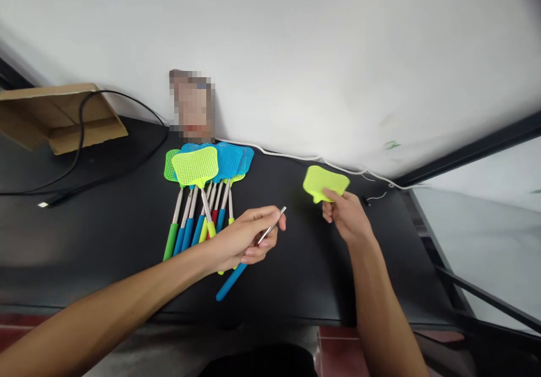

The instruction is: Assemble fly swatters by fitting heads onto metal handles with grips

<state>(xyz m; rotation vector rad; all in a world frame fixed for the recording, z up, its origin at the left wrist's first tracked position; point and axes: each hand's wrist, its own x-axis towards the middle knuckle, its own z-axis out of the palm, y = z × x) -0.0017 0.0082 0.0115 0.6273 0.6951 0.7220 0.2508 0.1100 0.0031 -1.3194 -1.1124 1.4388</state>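
Note:
My left hand (253, 236) is closed around the metal rod of a blue-handled stick (231, 282); the rod's bare tip points up and right. In my right hand (349, 216) is a yellow-green fly swatter head (324, 182), pinched at its lower edge, with no rod attached. The rod tip and the swatter head are apart. Left of and partly behind my left forearm lies a pile of fly swatters (195, 165) with green, blue and yellow-green mesh heads, metal rods and coloured handles. A yellow-green one rests on top.
An open cardboard box (84, 115) stands at the far left of the black table (127, 219). A black cable (80, 129) loops over it. A pixelated upright item (194, 106) leans on the wall, and a white cable (291, 156) runs along the table's back edge.

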